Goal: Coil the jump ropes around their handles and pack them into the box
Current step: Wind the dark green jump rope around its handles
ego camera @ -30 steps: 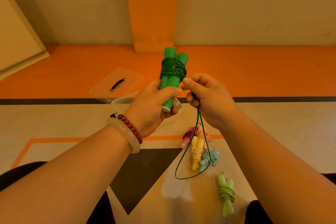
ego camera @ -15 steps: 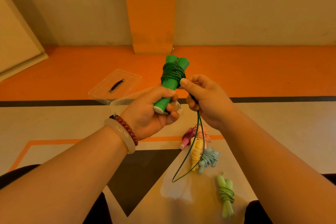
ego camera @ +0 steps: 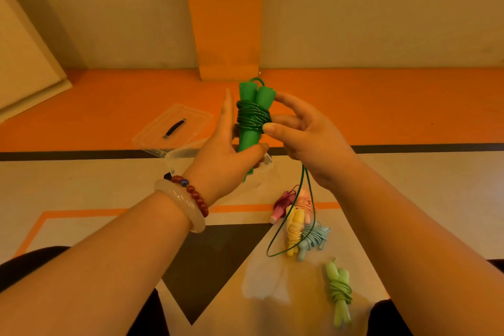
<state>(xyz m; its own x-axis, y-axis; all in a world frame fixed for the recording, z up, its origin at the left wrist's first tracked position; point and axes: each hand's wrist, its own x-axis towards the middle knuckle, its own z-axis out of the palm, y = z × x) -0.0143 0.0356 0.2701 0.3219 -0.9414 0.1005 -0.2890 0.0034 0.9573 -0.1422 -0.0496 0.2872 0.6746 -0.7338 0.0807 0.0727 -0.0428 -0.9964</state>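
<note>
Two dark green handles stand upright side by side, with the green rope coiled around their middle. My left hand grips their lower ends, thumb across the front and index finger pointing straight up. My right hand is at the coil's right side with thumb and forefingers spread, the thumb tip touching the wraps. The loose green rope loop hangs out from under that palm down to the floor. How the rope is held inside the palm is hidden. The clear plastic box sits behind my left hand.
The clear lid with a black handle lies left of the box. Coiled ropes lie on the floor: magenta, pink, yellow, light blue and light green. An orange pillar and wall stand beyond.
The green bundle has risen and turned upright. My right hand went from a tight pinch below the coil to spread fingers beside it. My left index finger straightened.
</note>
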